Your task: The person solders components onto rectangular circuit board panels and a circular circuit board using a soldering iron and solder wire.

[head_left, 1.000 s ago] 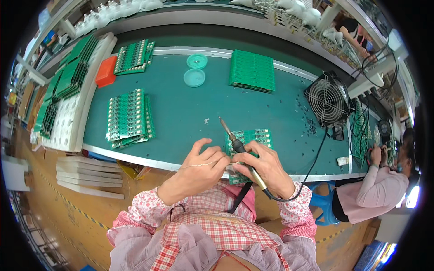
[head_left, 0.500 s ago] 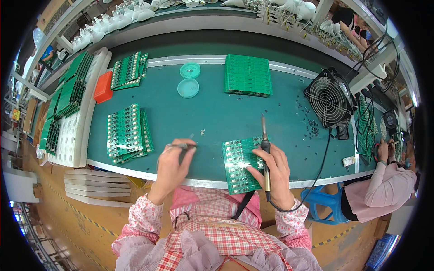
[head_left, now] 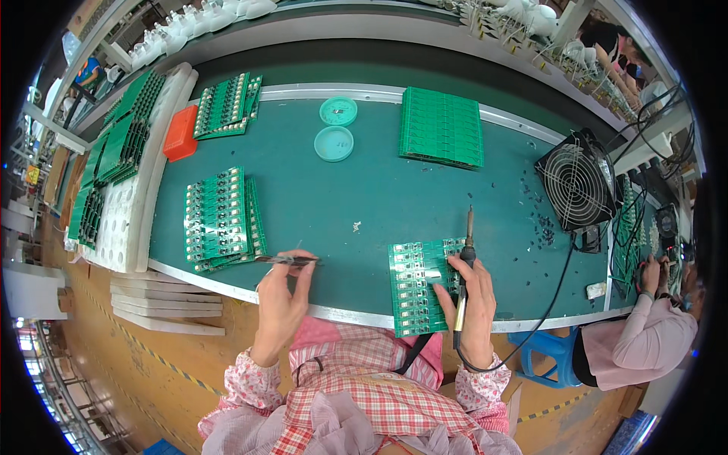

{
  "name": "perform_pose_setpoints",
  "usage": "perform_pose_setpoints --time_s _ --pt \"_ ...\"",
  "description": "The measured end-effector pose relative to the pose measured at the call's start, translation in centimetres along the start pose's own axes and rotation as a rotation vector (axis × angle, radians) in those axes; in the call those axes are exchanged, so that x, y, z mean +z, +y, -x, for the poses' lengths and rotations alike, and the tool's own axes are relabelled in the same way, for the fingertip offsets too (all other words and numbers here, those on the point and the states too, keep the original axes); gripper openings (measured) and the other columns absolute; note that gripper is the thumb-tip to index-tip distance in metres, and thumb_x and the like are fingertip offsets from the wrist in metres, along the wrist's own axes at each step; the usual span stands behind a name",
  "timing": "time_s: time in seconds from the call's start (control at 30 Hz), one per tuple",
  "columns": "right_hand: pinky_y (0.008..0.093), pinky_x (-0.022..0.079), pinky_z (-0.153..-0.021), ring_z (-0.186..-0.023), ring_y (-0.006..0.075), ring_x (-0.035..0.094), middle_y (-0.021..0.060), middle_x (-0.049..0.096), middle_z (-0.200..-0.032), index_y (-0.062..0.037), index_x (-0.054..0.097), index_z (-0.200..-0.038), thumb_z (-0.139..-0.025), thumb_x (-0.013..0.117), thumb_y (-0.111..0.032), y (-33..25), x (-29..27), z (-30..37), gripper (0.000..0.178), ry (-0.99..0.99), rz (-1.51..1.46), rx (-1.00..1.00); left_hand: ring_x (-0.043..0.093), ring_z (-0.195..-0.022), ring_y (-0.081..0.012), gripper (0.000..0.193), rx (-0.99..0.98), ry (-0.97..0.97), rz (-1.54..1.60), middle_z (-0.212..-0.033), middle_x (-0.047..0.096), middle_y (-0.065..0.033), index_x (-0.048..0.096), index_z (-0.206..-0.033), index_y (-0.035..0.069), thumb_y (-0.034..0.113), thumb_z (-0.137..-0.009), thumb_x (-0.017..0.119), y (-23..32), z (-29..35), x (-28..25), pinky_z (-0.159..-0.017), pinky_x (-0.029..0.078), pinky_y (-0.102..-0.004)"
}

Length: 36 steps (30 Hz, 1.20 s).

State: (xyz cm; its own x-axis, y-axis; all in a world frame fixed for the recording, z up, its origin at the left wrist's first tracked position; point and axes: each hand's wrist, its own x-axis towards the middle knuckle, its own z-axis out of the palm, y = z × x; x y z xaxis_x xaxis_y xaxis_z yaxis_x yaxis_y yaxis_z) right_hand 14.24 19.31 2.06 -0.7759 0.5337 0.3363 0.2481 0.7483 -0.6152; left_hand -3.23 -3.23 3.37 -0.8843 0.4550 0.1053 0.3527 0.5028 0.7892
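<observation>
My left hand point(head_left: 280, 307) is above the front edge of the bench, its thumb and fingers closed on slim metal tweezers point(head_left: 284, 260). My right hand point(head_left: 476, 307) is wrapped round a soldering iron point(head_left: 459, 303), whose bare tip points away from me. Under that hand lies a green circuit board panel point(head_left: 413, 284) with rows of small pale components. The right fingers touch the panel while they hold the iron. A corner of the panel reaches over the bench edge. Small white scraps point(head_left: 356, 227) lie between and beyond my hands.
Stacked circuit boards stand at left point(head_left: 216, 216), back left point(head_left: 224, 106) and back point(head_left: 442, 125). A red box point(head_left: 180, 134) and two round turquoise dishes point(head_left: 334, 144) sit behind. Right are dark crumbs, a black fan point(head_left: 574, 182) and the iron's cord point(head_left: 557, 292). A co-worker point(head_left: 652, 326) sits far right.
The whole view has shifted a little. My left hand has moved left and nearer to me with the tweezers. My right hand stays on the panel with the soldering iron.
</observation>
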Motion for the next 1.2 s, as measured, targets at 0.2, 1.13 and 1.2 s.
perform_pose_setpoints --time_s 0.2,1.13,1.2 --pt "0.0471 0.048 -0.097 -0.116 0.0426 0.058 0.0218 0.064 -0.119 -0.007 0.062 -0.124 -0.076 0.082 -0.006 0.1 0.1 0.3 0.052 0.027 0.009 -0.009 0.066 -0.08 -0.0257 0.01 0.048 0.09 0.003 -0.099 0.07 -0.0108 0.066 -0.102 0.001 0.004 -0.092 0.066 -0.5 0.2 1.4 -0.072 0.051 -0.034" --pt "0.0443 0.05 -0.093 -0.109 0.0386 0.061 0.0177 0.066 -0.115 -0.0073 0.064 -0.12 -0.077 0.08 -0.006 0.0 0.1 0.2 0.046 0.099 0.055 0.011 0.067 -0.079 -0.0227 0.006 0.234 0.177 -0.138 -0.094 0.068 -0.0107 0.065 -0.099 0.0 0.002 -0.094 0.064 -0.8 -0.2 3.0 -0.074 0.051 -0.0309" --pt "0.0441 0.049 -0.093 -0.11 0.0377 0.061 0.017 0.066 -0.115 -0.0083 0.064 -0.121 -0.078 0.08 -0.006 -0.1 0.4 0.2 0.046 0.094 0.05 -0.019 0.068 -0.081 -0.0193 0.006 0.224 0.145 -0.11 -0.092 0.068 -0.0101 0.065 -0.1 -0.001 0.001 -0.095 0.063 -0.1 -0.5 3.3 -0.074 0.052 -0.0293"
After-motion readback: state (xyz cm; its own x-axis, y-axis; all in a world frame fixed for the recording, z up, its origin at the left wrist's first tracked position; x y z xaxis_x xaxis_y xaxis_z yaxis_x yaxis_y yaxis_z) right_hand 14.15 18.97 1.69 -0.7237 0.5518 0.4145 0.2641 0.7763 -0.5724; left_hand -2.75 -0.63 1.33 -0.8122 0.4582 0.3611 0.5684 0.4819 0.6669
